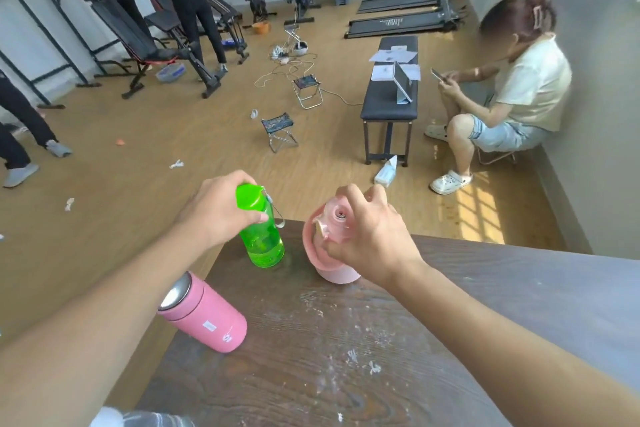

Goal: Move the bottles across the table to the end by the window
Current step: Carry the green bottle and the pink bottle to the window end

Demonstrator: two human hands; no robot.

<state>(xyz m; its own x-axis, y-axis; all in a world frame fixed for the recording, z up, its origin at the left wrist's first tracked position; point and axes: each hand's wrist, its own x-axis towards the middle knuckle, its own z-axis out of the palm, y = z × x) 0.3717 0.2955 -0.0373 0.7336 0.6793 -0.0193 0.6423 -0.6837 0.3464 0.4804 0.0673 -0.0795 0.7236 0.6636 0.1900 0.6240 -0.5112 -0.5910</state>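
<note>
A clear green bottle (pixel 264 239) with a green cap stands near the far edge of the dark wooden table (pixel 346 340). My left hand (pixel 218 210) grips it just below the cap. To its right stands a pale pink bottle (pixel 327 246) with a round lid and a strap. My right hand (pixel 370 236) is closed over its top. A darker pink flask (pixel 207 315) with a silver top stands at the table's left edge, under my left forearm, untouched.
Beyond the table's far edge is wooden floor with two small folding stools (pixel 278 130), cables and scraps. A black bench (pixel 389 94) holds papers. A person sits at the right wall (pixel 512 97). Others stand by gym machines at the back left.
</note>
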